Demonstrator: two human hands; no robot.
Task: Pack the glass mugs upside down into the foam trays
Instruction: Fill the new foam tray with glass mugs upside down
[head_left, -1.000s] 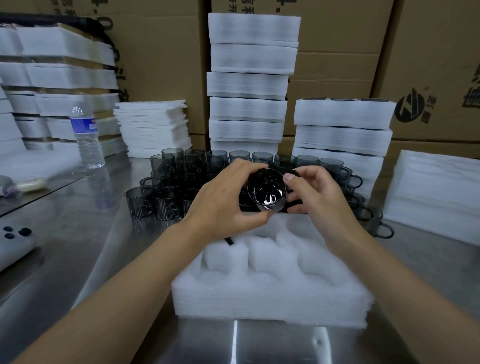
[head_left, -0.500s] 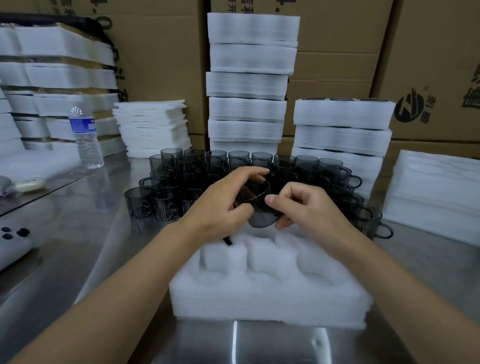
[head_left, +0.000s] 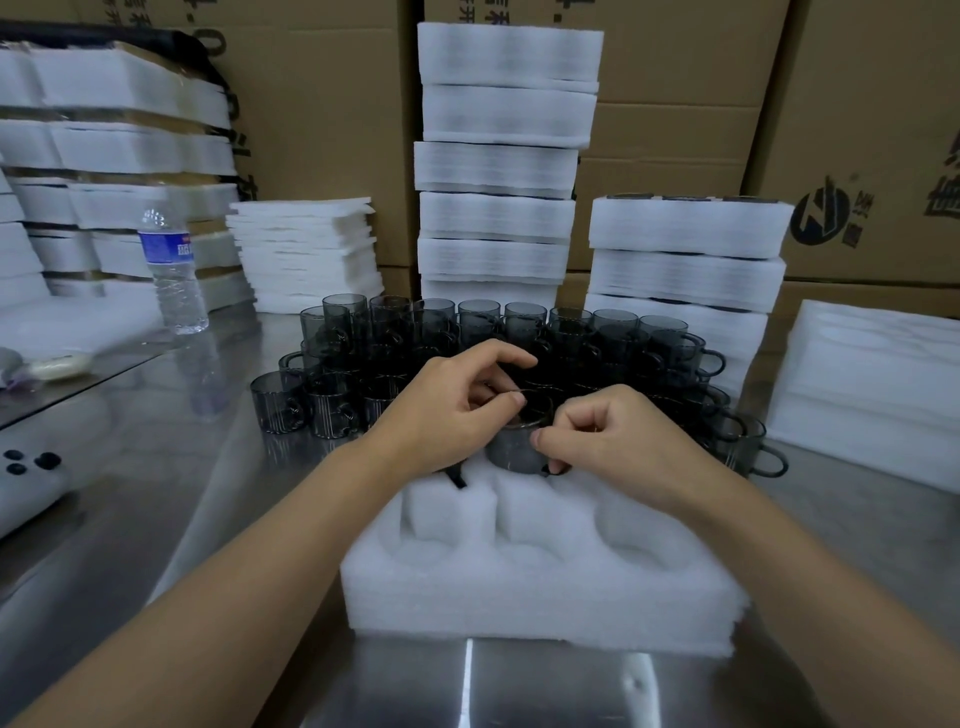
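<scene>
head view: left hand (head_left: 449, 410) and right hand (head_left: 615, 441), both grips clamped on one mug (head_left: 511, 449), so i can steady it into the 12 o'clock pocket of the foam tray (head_left: 545, 592).

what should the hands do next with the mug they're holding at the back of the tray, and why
Probably lower the mug straight down until it seats in the back-row pocket under it, then let go. The left hand and right hand both grip it, and its lower end is already at the back of the foam tray. The front-row pockets are empty for the next mugs.
</scene>
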